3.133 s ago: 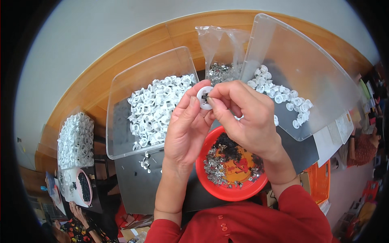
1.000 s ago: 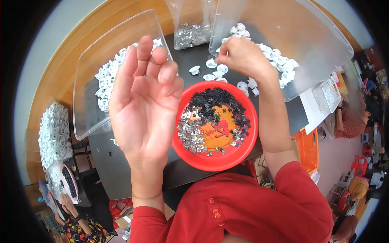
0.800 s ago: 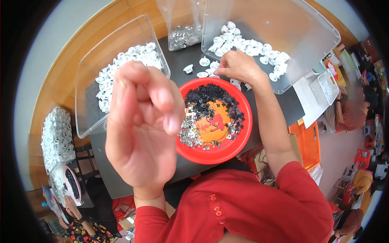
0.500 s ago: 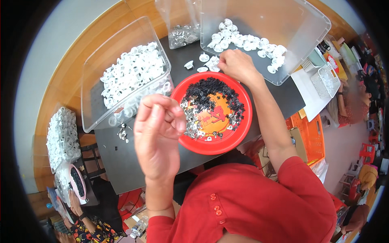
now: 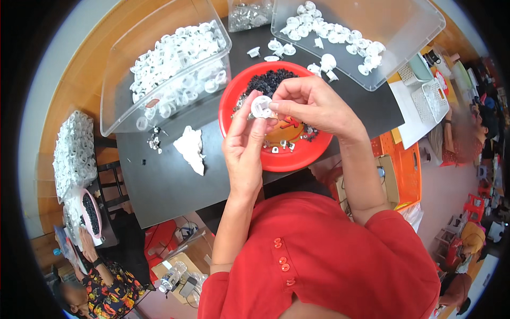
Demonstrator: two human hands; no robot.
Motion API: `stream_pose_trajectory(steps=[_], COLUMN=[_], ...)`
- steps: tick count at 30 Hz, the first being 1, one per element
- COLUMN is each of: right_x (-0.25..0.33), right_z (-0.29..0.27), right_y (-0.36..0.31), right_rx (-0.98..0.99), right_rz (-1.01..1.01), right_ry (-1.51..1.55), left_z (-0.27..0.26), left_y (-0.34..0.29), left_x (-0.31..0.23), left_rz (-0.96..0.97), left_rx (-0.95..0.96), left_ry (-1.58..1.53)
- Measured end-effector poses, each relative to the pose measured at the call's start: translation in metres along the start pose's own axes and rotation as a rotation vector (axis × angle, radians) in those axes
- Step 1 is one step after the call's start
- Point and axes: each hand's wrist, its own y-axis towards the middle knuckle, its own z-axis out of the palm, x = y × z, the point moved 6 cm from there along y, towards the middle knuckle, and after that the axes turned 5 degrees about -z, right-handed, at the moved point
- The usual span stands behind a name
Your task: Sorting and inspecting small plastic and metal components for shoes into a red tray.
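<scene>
Above the red round tray, my left hand pinches a white round plastic part with a recess in its middle between thumb and fingers. My right hand is closed against the same part from the right, its thumb tip on the rim. Whether a smaller piece sits under that thumb is hidden. Small black pieces are heaped at the tray's far side. Small silvery metal pieces are scattered nearer to me, over the tray's orange printed bottom.
A clear bin of white parts stands at the left; another clear bin lies at the far right. Loose white parts and a crumpled white tissue rest on the dark table. A co-worker's hand is at lower left.
My right hand has come from the loose white parts to above the tray. My left hand has moved right to meet it, and the white part is now between them. The tissue has come into sight.
</scene>
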Motion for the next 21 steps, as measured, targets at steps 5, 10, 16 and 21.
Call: stream_pose_trajectory(steps=[5,10,16,21], right_x=[0.003,-0.013,-0.022,-0.031], right_z=[0.0,0.004,0.027,0.032], right_y=[-0.012,-0.035,-0.038,-0.039], right_rx=[-0.081,-0.075,-0.019,0.013], right_rz=[-0.037,-0.161,-0.155,-0.16], right_ry=[-0.366,-0.753,-0.907,-1.093], left_z=[-0.027,-0.037,-0.031,-0.032], left_y=[-0.005,-0.006,-0.008,-0.009], left_x=[0.005,0.008,0.011,0.013], left_rz=[-0.01,-0.049,-0.11,-0.176], left_rx=[-0.097,-0.141,-0.119,-0.048], left_ry=[-0.049,-0.072,-0.106,-0.154])
